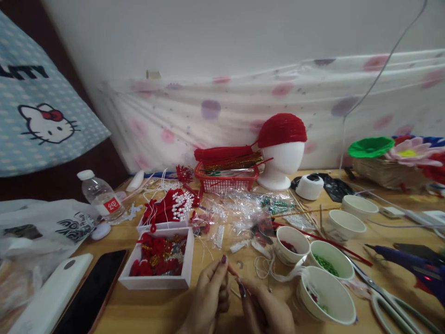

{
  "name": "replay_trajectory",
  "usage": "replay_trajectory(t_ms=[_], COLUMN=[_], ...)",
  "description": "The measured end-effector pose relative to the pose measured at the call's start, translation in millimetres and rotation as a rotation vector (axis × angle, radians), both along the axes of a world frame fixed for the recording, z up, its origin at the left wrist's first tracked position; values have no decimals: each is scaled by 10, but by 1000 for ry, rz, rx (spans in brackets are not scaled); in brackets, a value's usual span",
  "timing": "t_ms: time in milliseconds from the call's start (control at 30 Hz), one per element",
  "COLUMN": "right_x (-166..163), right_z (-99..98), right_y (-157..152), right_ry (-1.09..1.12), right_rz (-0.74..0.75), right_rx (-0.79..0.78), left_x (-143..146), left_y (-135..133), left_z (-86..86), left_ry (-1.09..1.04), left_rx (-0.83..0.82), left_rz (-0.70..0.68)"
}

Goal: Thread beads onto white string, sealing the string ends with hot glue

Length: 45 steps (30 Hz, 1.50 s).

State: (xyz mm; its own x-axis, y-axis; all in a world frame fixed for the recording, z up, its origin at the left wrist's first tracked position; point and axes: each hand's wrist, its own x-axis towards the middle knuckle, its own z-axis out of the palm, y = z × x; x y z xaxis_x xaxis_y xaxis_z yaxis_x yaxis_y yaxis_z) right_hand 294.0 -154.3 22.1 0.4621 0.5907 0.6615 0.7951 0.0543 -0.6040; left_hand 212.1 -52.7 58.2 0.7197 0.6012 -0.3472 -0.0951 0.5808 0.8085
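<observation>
While my left hand (210, 297) and right hand (267, 311) meet just right of the white box (158, 260), both grips pinch a thin red wire (233, 271); paper cups (327, 297) sit further right.

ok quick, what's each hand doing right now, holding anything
Left hand: fingers pinched together at the tips; what they pinch is too small to tell.
Right hand: fingers curled, tips meeting the left hand's; cannot tell what it holds, if anything.

Soft, even indoor light, faint shadows only. Wide-lens bending stretches the edges; the scissors (392, 297) and glue gun (413, 266) at right look smeared, perhaps motion blur.
</observation>
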Motion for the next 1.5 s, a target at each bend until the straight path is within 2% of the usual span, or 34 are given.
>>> replay_trajectory(t_ms=[67,167,333,633,1133,1500], right_x=[-3,15,43,39,55,62], right_z=[49,136,257,265,292,264], right_y=[-18,-50,-71,-128,-139,-114], right_ry=[18,-15,-51,137,202,206], right_rz=[32,69,72,204,201,204], right_rx=[19,48,42,-32,-48,-54], left_x=[-20,-49,-77,-76,-100,-100], left_y=[10,36,89,62,91,107], left_z=[18,26,15,41,5,-16], left_ry=[-28,-106,-125,15,-18,25], left_rx=[-96,-252,-356,-365,-497,-530], left_rz=[-11,-158,-305,-311,-327,-318])
